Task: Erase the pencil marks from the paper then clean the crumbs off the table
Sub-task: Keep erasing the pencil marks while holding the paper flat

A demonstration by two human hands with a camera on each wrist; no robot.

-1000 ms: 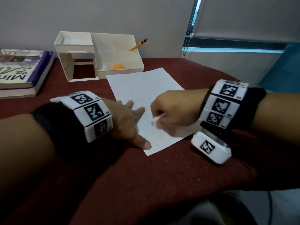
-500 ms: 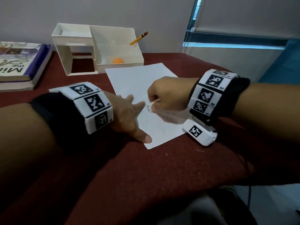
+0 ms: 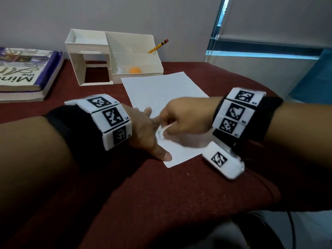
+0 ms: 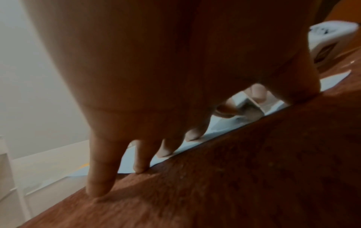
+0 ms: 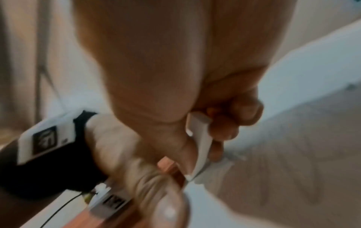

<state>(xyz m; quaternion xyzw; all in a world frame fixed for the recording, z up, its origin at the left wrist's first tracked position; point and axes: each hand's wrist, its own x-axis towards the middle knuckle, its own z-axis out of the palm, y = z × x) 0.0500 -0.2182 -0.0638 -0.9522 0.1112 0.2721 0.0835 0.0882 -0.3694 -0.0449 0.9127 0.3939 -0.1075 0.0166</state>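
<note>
Fingers (image 5: 222, 131) pinch eraser (image 5: 201, 135); organizer (image 3: 115, 56) holds pencil (image 3: 158, 46).

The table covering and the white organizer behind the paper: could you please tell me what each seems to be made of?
The table covering looks like dark red felt or similar matte cloth: it shows a fuzzy nap and drapes softly over the front edge. The white organizer appears to be thin rigid board or matte plastic, with flat panels and crisp corners; which one is unclear.
</note>
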